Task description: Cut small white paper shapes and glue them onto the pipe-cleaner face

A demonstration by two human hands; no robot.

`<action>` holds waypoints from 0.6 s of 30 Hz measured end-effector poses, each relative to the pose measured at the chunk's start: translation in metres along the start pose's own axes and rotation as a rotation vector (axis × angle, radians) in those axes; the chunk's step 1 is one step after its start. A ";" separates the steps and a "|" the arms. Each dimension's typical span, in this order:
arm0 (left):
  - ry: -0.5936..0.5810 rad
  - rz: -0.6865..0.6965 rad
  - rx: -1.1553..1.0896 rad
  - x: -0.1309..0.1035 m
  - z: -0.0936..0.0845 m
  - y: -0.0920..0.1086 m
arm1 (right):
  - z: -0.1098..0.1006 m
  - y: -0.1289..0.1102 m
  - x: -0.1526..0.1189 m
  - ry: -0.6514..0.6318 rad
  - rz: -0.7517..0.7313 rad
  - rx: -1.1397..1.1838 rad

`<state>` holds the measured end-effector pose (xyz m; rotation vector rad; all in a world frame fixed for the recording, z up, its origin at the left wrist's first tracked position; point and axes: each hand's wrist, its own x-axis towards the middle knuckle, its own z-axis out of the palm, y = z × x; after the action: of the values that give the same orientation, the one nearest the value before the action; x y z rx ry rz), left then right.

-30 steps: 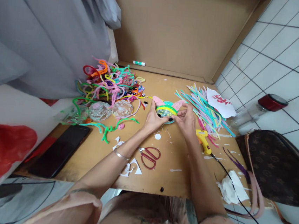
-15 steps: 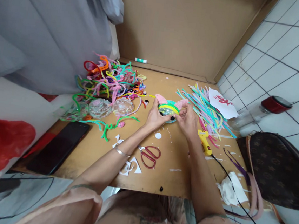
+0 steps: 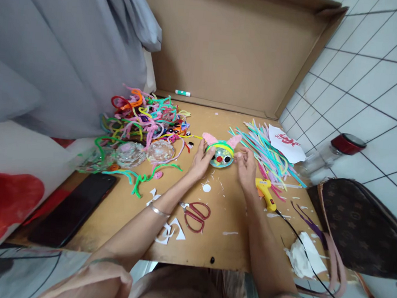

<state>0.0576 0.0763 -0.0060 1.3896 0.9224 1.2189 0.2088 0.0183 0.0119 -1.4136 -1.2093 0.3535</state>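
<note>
A round clear animal-face ornament (image 3: 223,157) has pink fuzzy ears, a yellow and green band, black-and-white eyes and a red nose. My left hand (image 3: 202,161) grips its left side, the thumb on the front over part of one eye. Close beside its right edge, my right hand (image 3: 247,167) has its thumb and fingers pinched together. Whatever they pinch, if anything, is too small to make out. Below the ornament on the table lie a white paper disc (image 3: 206,187) and red-handled scissors (image 3: 196,216).
Left are a tangled heap of pipe cleaners (image 3: 145,120), clear plastic balls (image 3: 131,154) and a black phone (image 3: 73,209). Right are straight pipe cleaners (image 3: 268,148), a yellow glue gun (image 3: 266,194) with its cord, a bottle (image 3: 338,153) and a brown bag (image 3: 363,226).
My right hand has come off the ornament's front and moved slightly right. The ornament's face, with its red nose, now shows more fully. The view has tilted slightly.
</note>
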 end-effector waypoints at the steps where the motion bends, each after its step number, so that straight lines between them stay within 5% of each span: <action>1: 0.002 -0.010 -0.006 0.001 -0.001 -0.001 | 0.000 0.002 0.000 0.011 0.009 0.011; 7: -0.078 0.009 -0.135 0.011 -0.001 -0.018 | 0.007 0.016 0.002 0.022 0.039 0.119; 18: -0.036 -0.001 -0.202 0.019 0.001 -0.031 | 0.018 0.024 0.010 0.022 0.038 0.154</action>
<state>0.0644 0.1003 -0.0325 1.2458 0.7535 1.2461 0.2097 0.0412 -0.0100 -1.3051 -1.1143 0.4470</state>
